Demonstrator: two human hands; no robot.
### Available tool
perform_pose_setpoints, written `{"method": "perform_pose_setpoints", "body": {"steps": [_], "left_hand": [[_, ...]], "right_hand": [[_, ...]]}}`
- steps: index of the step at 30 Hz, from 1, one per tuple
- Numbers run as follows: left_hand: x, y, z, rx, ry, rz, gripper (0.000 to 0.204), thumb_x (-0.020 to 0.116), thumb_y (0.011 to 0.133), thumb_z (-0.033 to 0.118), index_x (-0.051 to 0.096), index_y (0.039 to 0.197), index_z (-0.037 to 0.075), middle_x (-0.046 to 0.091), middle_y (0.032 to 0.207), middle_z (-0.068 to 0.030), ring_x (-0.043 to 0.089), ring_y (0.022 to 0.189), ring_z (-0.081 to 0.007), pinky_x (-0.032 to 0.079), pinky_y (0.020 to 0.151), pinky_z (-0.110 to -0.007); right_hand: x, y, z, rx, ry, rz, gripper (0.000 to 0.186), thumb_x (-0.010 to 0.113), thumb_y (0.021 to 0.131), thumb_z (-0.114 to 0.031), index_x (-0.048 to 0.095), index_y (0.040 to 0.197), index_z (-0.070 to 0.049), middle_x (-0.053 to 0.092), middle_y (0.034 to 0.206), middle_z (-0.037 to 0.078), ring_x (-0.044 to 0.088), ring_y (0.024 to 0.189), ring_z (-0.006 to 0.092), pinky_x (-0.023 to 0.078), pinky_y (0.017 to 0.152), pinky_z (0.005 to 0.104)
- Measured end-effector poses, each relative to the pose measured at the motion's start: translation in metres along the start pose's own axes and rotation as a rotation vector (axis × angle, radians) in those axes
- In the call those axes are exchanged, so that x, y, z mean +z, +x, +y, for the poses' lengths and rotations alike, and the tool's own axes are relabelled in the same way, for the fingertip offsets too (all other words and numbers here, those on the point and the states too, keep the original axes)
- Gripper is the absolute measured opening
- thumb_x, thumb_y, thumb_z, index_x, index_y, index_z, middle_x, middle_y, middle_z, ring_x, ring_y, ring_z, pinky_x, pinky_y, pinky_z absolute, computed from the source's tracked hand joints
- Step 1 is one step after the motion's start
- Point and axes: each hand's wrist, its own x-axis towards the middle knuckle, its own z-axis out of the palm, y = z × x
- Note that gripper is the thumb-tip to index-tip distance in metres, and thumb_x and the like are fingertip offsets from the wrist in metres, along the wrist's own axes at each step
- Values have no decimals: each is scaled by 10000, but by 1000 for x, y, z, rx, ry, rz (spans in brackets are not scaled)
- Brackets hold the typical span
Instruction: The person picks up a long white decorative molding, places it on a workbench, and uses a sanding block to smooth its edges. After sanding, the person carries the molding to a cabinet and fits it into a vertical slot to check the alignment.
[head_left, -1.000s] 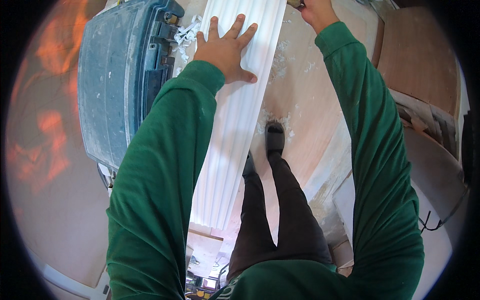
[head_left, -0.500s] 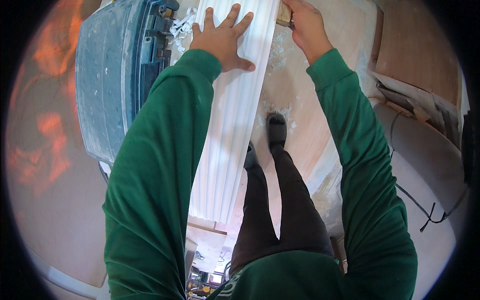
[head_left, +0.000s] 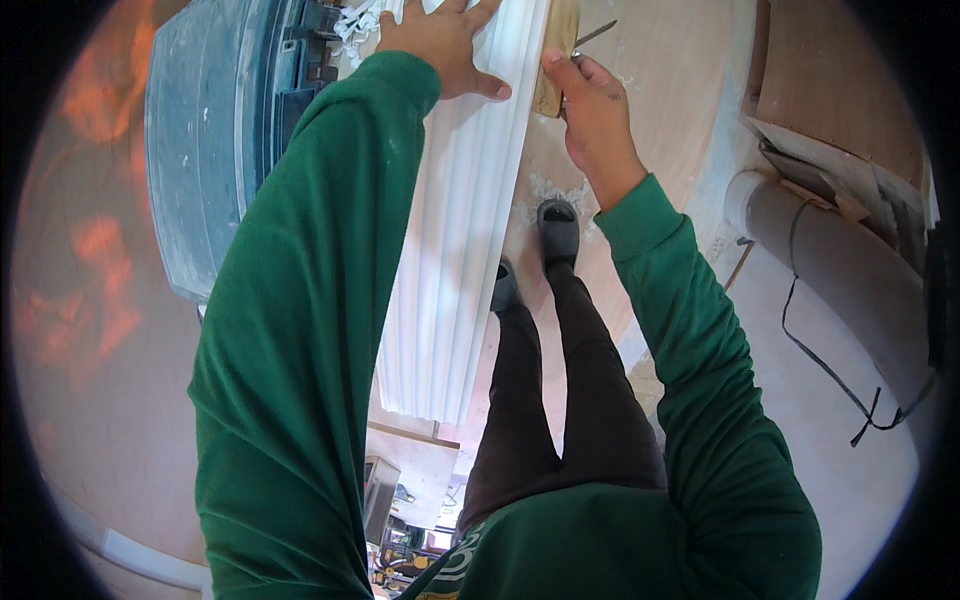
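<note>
Head view, wide fisheye, worn on person's head, facing steeply down. Left fingers (head_left: 484,14) cut by top edge, right fingers (head_left: 590,70) just below it. Sleeves (head_left: 310,280) close to lens, below fingers, reaching bottom edge; shoes (head_left: 558,235), below right fingers in frame, farther off.

A scuffed blue-grey hard plastic case (head_left: 205,150) occupies the upper left. At upper right is a flat brown board (head_left: 840,90); below it, a thick grey-brown roll (head_left: 835,235) and a thin black cord (head_left: 868,420).
</note>
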Motion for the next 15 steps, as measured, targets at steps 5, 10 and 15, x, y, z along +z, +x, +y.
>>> {"method": "perform_pose_setpoints", "body": {"steps": [5, 10, 15], "left_hand": [[3, -1, -2, -4, 27, 10, 1278, 853, 634, 633, 205, 1635, 174, 139, 1701, -167, 139, 1491, -585, 252, 1157, -717], [4, 2, 1, 6, 35, 26, 1286, 848, 633, 643, 197, 1638, 177, 139, 1701, -169, 128, 1493, -583, 253, 1156, -716], [8, 0, -3, 5, 35, 26, 1293, 845, 630, 652, 192, 1640, 177, 134, 1702, -167, 116, 1492, -590, 249, 1157, -717]], "right_hand": [[3, -40, 14, 69, -61, 32, 296, 705, 980, -216, 672, 1109, 48, 681, 961, 46, 602, 832, 95, 513, 743, 260], [-8, -94, 48, 118, -99, 18, 279, 685, 993, -196, 658, 1151, 33, 690, 1015, 49, 601, 882, 82, 507, 790, 253], [-10, -164, 79, 112, -227, -15, 318, 677, 999, -199, 630, 1215, 30, 682, 1056, 48, 591, 967, 85, 494, 867, 260]]}}
